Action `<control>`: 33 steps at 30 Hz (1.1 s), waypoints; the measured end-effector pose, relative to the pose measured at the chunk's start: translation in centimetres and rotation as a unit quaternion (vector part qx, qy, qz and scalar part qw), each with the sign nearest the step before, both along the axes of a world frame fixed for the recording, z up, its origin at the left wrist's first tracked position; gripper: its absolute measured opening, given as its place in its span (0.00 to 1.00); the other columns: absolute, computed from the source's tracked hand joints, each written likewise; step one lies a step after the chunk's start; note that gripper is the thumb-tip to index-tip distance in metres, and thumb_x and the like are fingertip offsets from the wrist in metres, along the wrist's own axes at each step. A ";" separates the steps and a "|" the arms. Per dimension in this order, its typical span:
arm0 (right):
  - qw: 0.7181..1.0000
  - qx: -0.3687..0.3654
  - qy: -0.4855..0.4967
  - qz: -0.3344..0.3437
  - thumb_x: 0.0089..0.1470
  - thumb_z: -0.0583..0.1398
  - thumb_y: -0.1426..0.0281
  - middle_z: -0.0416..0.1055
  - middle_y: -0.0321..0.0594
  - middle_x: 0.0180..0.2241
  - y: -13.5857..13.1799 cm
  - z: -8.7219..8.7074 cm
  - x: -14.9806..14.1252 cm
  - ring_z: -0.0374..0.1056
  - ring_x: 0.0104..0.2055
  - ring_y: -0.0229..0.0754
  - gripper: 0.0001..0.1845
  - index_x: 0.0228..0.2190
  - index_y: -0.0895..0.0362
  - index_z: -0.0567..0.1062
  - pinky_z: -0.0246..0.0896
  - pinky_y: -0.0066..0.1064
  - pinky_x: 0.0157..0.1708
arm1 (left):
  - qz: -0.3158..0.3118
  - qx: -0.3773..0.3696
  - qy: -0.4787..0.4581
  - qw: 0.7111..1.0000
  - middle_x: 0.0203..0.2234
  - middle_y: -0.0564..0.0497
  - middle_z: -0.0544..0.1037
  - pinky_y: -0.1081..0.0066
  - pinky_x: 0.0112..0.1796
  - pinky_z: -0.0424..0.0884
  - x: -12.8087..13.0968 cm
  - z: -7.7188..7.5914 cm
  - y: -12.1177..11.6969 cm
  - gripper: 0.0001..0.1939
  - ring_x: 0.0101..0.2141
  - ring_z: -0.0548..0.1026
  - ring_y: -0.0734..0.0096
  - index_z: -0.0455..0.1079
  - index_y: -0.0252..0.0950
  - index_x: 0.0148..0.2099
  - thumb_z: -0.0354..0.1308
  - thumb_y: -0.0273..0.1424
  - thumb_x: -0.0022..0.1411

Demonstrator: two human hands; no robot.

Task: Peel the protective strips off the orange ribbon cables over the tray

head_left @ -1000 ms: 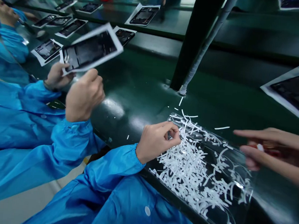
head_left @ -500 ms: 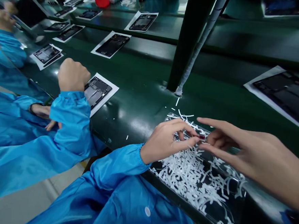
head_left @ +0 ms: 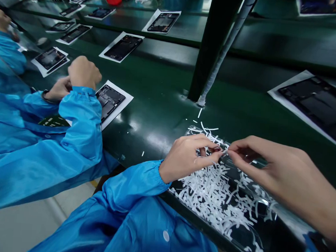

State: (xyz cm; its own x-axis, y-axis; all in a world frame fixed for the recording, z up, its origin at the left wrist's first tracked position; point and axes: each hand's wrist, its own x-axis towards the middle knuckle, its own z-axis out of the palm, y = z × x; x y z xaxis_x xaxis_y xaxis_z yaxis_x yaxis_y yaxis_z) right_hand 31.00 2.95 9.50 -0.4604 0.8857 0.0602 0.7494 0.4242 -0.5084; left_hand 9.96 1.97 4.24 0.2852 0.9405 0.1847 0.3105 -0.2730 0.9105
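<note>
My left hand (head_left: 187,157) is pinched shut on a small dark red piece (head_left: 216,149) above a clear plastic tray (head_left: 263,246) filled with white paper strips (head_left: 209,192). My right hand (head_left: 271,169) comes in from the right, its thumb and forefinger pinched together right at that same piece, touching the left fingertips. Both hands hover over the tray's far left part.
A co-worker in a blue coat (head_left: 40,140) sits at my left, both hands by a dark device frame on white paper (head_left: 112,101). More such frames lie along the green belt (head_left: 158,102), one at the right (head_left: 316,103). A dark post (head_left: 212,44) rises behind the tray.
My right hand has moved left and closed its fingers onto the small piece held by my left hand. The co-worker laid the framed part down on the belt.
</note>
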 end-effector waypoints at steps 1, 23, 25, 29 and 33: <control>1.000 -0.005 -0.003 -0.003 0.61 0.59 0.55 0.79 0.39 0.31 0.0 -0.1 -0.1 0.74 0.28 0.42 0.15 0.34 0.52 0.78 0.65 0.33 0.24 | 0.001 0.000 0.001 1.000 0.36 0.50 0.83 0.75 0.27 0.70 0.0 0.0 0.0 0.07 0.29 0.76 0.75 0.80 0.35 0.40 0.64 0.33 0.64; 0.922 0.330 -0.197 0.053 0.64 0.57 0.69 0.79 0.44 0.37 -1.2 -3.1 -1.6 0.68 0.27 0.40 0.11 0.32 0.56 0.76 0.50 0.34 0.25 | 0.000 -0.157 -0.125 0.980 0.28 0.51 0.81 0.74 0.28 0.70 -0.1 -0.7 0.8 0.10 0.27 0.74 0.75 0.80 0.33 0.34 0.65 0.35 0.62; 0.909 0.359 -0.204 0.060 0.63 0.58 0.69 0.79 0.44 0.37 -1.2 -3.3 -1.8 0.70 0.29 0.41 0.10 0.31 0.56 0.76 0.52 0.34 0.25 | -0.002 -0.185 -0.146 0.972 0.25 0.52 0.79 0.74 0.27 0.69 -0.1 -0.7 0.8 0.10 0.26 0.73 0.76 0.79 0.32 0.33 0.65 0.35 0.62; 0.936 0.330 -0.120 0.040 0.60 0.58 0.72 0.78 0.40 0.32 -1.0 -3.4 -2.4 0.65 0.23 0.36 0.08 0.30 0.58 0.75 0.51 0.32 0.22 | 0.058 -0.126 -0.122 0.983 0.29 0.51 0.81 0.73 0.31 0.71 0.1 -0.7 0.7 0.07 0.29 0.75 0.75 0.80 0.33 0.33 0.65 0.32 0.61; 0.984 0.174 -0.003 0.026 0.61 0.55 0.70 0.73 0.38 0.27 -0.7 -2.8 -2.3 0.66 0.24 0.37 0.10 0.28 0.56 0.73 0.52 0.31 0.23 | 0.087 -0.075 -0.082 0.990 0.33 0.48 0.83 0.73 0.33 0.73 0.2 -0.9 0.6 0.07 0.31 0.77 0.73 0.81 0.34 0.36 0.65 0.32 0.62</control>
State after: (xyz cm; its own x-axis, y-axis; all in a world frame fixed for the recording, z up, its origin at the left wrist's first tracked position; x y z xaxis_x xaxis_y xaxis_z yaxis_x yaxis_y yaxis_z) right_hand 28.69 2.22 6.74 -0.5060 0.7871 0.3528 0.7251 0.6096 -0.3202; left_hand 10.13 2.53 3.34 0.0941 0.9931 0.0694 0.1859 -0.0860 0.9788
